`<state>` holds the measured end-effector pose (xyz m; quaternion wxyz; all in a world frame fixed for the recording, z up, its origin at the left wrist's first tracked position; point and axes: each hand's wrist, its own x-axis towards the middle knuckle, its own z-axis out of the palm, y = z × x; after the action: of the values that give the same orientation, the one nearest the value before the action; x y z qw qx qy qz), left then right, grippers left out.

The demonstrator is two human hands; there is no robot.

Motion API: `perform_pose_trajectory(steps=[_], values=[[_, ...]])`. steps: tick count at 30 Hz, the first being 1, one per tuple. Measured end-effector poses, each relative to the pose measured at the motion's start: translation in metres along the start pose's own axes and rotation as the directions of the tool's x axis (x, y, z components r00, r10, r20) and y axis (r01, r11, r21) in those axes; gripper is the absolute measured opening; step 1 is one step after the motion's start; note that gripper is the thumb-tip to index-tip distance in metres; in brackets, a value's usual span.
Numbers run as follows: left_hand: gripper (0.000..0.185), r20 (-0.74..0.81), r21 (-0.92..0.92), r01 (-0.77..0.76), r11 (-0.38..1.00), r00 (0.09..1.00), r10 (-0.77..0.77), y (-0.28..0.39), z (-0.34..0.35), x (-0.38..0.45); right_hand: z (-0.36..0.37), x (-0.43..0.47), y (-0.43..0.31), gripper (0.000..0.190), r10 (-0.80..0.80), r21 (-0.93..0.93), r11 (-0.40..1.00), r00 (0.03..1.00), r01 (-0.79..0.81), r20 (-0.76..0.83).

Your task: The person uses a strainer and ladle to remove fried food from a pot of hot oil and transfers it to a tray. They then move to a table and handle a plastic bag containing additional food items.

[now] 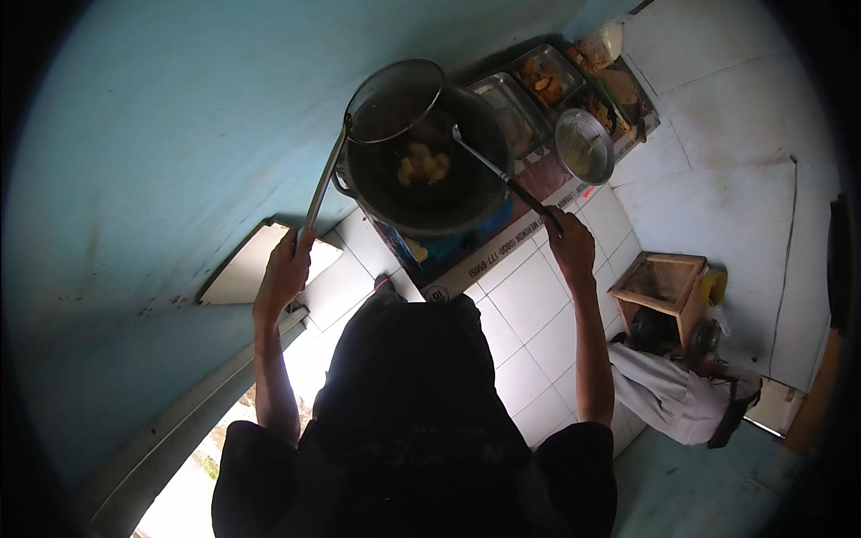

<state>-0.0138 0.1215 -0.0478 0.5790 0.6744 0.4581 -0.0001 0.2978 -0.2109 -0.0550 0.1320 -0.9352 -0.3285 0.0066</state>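
Observation:
My left hand (284,272) grips the long handle of a round wire-mesh skimmer (395,101), whose hoop is tilted over the far left of a dark wok (430,218). In my right hand (572,245) is the dark handle of a metal spatula (484,158). Its small head hangs over the wok's right half; I cannot tell whether it touches anything. A cluster of golden-brown food pieces (422,165) lies in the middle of the wok. Whatever heats the wok is hidden beneath it.
Right of the wok stand a rectangular metal tray (511,111), another tray with orange-brown food (546,74) and a metal bowl (584,148). A printed sheet (498,259) covers the table. A wooden cabinet (662,289) and hanging grey cloth (666,390) are at right; a blue wall (168,155) rises at left.

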Motion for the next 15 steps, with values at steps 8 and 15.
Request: perform_pose_trajectory(steps=[8, 15], values=[[0.034, -0.045, 0.039, 0.028, 0.999, 0.999, -0.026, 0.019, 0.03, -0.011, 0.021, 0.051, 0.033, 0.026, -0.028, 0.105, 0.994, 0.989, 0.012, 0.147], [0.033, -0.026, -0.12, 0.029, 0.992, 0.999, -0.032, 0.03, 0.052, -0.02, 0.055, 0.056, 0.02, 0.03, -0.362, -0.147, 0.932, 0.86, 0.331, -0.359]])
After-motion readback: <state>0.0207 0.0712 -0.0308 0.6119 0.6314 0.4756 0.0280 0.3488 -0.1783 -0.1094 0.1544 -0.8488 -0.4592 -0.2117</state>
